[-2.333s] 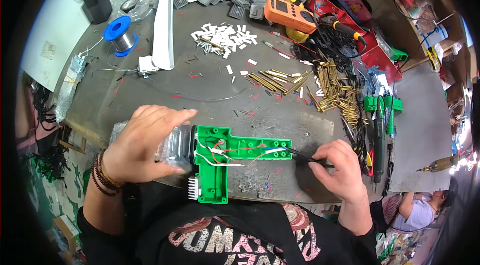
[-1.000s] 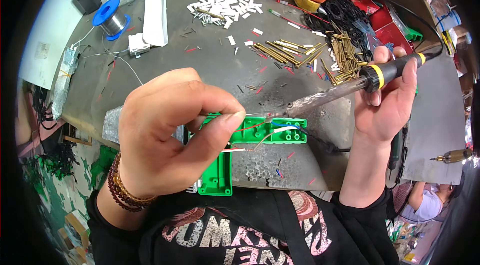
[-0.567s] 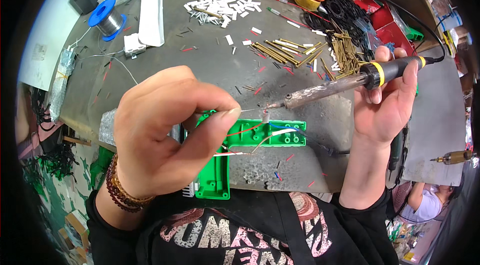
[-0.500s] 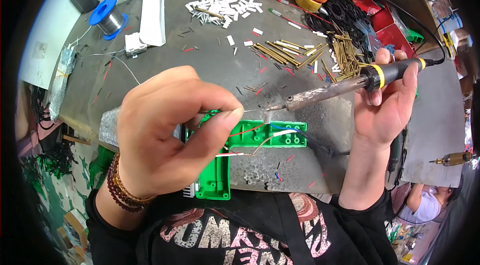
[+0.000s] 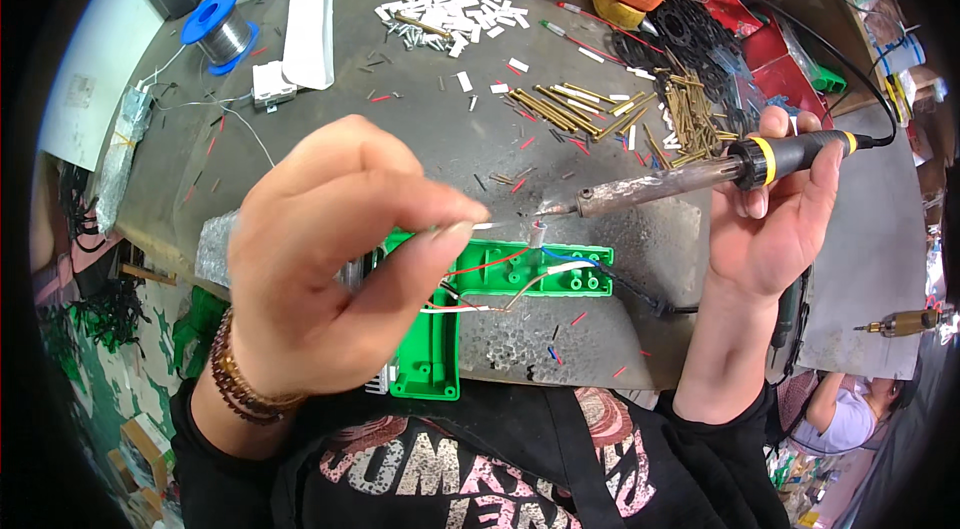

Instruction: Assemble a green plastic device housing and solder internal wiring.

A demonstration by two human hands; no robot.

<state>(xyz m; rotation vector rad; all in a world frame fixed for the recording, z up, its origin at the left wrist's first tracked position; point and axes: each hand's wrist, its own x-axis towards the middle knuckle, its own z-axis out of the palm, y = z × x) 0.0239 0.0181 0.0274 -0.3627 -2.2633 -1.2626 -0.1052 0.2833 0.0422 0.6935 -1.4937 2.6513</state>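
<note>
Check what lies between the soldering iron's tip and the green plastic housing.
In the head view, only a short upright wire end stands between the soldering iron tip and the green plastic housing; nothing else intervenes.

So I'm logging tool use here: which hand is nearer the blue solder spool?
Left. The left hand is raised over the green housing, below and right of the blue solder spool; the right hand holds the soldering iron far across the bench.

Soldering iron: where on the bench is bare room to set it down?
The barest patch is the grey top between the white plastic strip and the brass rods; only small scraps lie there. Another strip runs right of the green housing, under the soldering iron held by the right hand. The far and right edges are crowded with rods, white pieces and tools.
</note>
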